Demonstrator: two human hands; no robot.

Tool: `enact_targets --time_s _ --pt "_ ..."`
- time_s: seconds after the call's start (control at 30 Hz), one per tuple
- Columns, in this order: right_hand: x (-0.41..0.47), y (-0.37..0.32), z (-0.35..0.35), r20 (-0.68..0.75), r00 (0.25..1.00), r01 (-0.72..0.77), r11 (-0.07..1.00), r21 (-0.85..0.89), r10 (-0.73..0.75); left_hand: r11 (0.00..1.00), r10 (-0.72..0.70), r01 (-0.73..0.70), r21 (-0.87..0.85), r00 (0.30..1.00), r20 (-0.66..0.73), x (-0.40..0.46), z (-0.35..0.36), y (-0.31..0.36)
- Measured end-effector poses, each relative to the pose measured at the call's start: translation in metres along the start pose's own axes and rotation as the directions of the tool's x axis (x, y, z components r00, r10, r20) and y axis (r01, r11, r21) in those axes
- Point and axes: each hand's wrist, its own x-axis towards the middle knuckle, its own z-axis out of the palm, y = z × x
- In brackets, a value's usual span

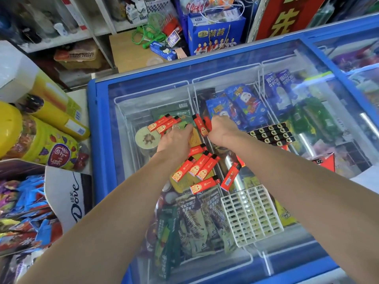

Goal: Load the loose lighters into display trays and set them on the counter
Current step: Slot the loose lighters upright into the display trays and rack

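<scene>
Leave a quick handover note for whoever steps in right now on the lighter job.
Right hand grips a few red lighters. Left hand lies flat over two lighters on the freezer lid.
A filled tray of black-capped lighters sits right of the hands. The white tray is empty.
Left: load the loose lighters scattered on the lid, then set trays on the counter.

"Dove" stands on a white carton [67, 193] left of the freezer [92, 124].
</scene>
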Motion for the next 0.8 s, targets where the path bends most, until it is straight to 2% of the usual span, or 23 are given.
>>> enact_targets --time_s 0.1,0.23,0.33,0.43,0.6,0.7,0.8 --pt "-0.004 -0.002 -0.007 -0.047 0.997 0.063 0.981 0.181 -0.055 0.997 -0.032 0.027 -0.075 0.997 -0.070 -0.003 -0.005 0.002" --pt "-0.016 -0.007 -0.031 -0.110 0.991 0.117 0.888 0.446 -0.076 0.955 -0.132 0.075 -0.286 0.973 -0.188 -0.012 -0.016 0.007" --pt "-0.031 -0.002 -0.049 -0.163 0.985 0.145 0.809 0.569 -0.062 0.857 -0.198 0.062 -0.511 0.956 -0.217 -0.026 -0.020 0.015" --pt "-0.052 0.013 -0.060 -0.174 0.983 0.166 0.717 0.677 -0.063 0.768 -0.237 0.072 -0.637 0.955 -0.177 -0.043 -0.020 0.033" --pt "-0.088 0.057 -0.056 -0.171 0.985 0.134 0.519 0.844 0.023 0.774 -0.191 0.130 -0.620 0.981 -0.033 -0.073 -0.009 0.093" --pt "-0.110 0.090 -0.054 -0.214 0.974 0.154 0.488 0.859 0.070 0.755 -0.147 0.114 -0.645 0.989 0.002 -0.093 0.003 0.131" --pt "-0.132 0.130 -0.061 -0.268 0.956 0.196 0.419 0.887 0.118 0.778 -0.099 0.070 -0.624 0.995 -0.011 -0.109 0.015 0.168"
